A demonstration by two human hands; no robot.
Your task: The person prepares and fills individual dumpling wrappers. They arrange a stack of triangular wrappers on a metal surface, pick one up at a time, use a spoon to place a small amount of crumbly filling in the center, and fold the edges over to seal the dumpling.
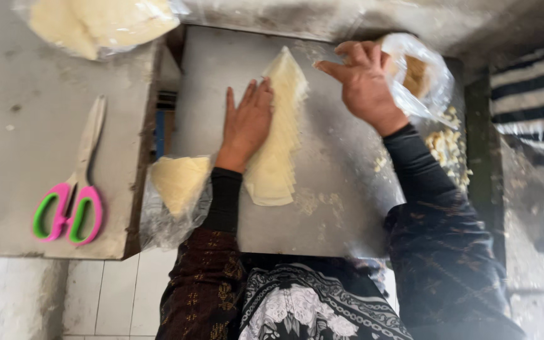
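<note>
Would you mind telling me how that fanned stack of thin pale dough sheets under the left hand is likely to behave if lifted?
The stack of dough sheets looks thin and layered, so it would probably flop and sag. Its edges fan apart, so sheets may slide or separate. The left hand lies flat on it, perhaps steadying it.

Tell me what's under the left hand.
The left hand lies flat on a fanned stack of thin pale pastry sheets; the sheets' left edge beneath the palm is hidden.

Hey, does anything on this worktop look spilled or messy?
Yes. Pale crumbs lie scattered on the metal table below the plastic bag by the right hand. The dough stack under the left hand looks tidy.
</note>
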